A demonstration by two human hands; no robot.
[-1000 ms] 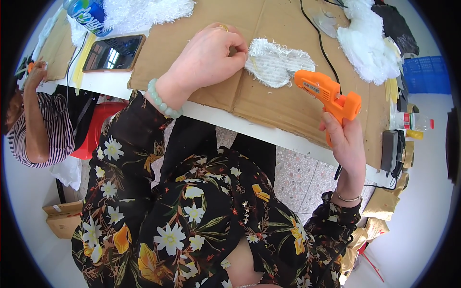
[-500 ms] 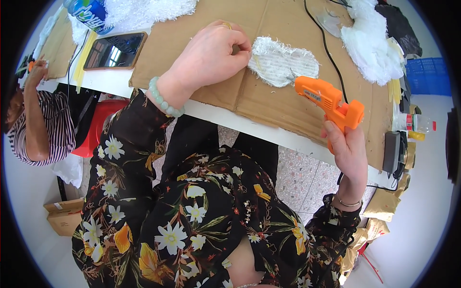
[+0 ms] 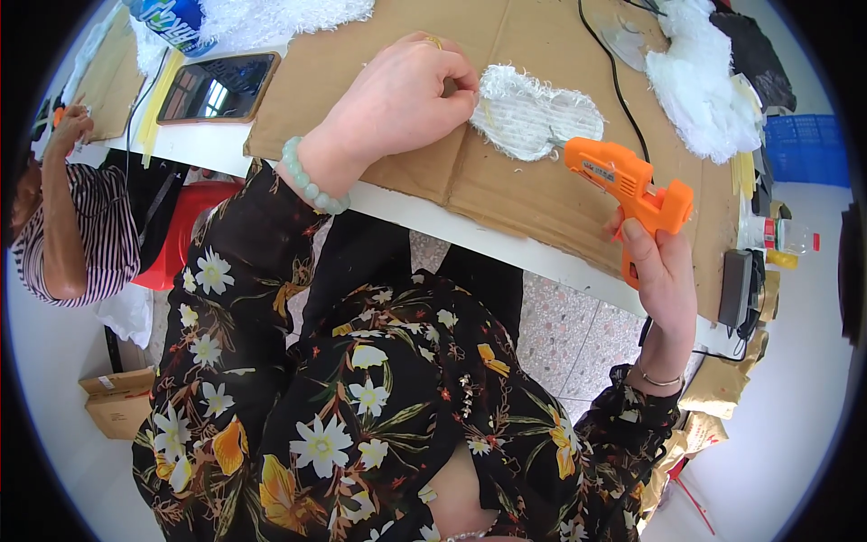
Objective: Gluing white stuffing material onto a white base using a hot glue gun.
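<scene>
A white fluffy fabric piece (image 3: 533, 110) with frayed edges lies on the brown cardboard (image 3: 515, 203). My left hand (image 3: 402, 99) pinches its left edge between thumb and forefinger. In my right hand (image 3: 664, 262) is an orange hot glue gun (image 3: 623, 185), held by its handle. The gun points left, its nozzle right at the lower right edge of the fabric; whether it touches cannot be made out.
A phone (image 3: 219, 88) and a blue container (image 3: 172, 25) sit at the left. White fluffy material (image 3: 700, 86) lies far right, past a black cable (image 3: 614, 77). A blue basket (image 3: 806, 149) and a plastic bottle (image 3: 795, 237) are at the right. Another person (image 3: 72, 208) works at the left.
The glue gun in my right hand has shifted slightly to the right. My left hand keeps its pinch, and the fabric has moved only a little.
</scene>
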